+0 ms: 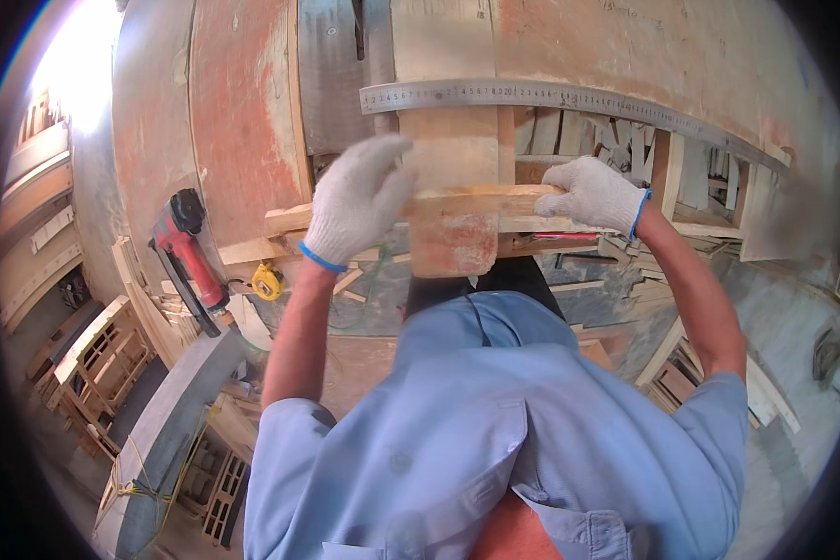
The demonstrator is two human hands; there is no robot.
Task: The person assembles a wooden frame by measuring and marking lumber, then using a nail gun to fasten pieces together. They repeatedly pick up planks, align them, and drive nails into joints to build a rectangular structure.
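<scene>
Strip [476, 202], centre of frame, across board [453, 247] | probably light, stiff, not slippery; I'd hold it near both ends | right hand [593, 194]: fingers pinching its right end; left hand [359, 198]: fingers loosely apart, contact unclear | board's edge just below, ruler [569, 96] above; I judge most room upper left, over desk [243, 103]

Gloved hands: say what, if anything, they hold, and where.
The right hand grips a wooden strip by its right end; the left hand, open, shows no grip.
</scene>
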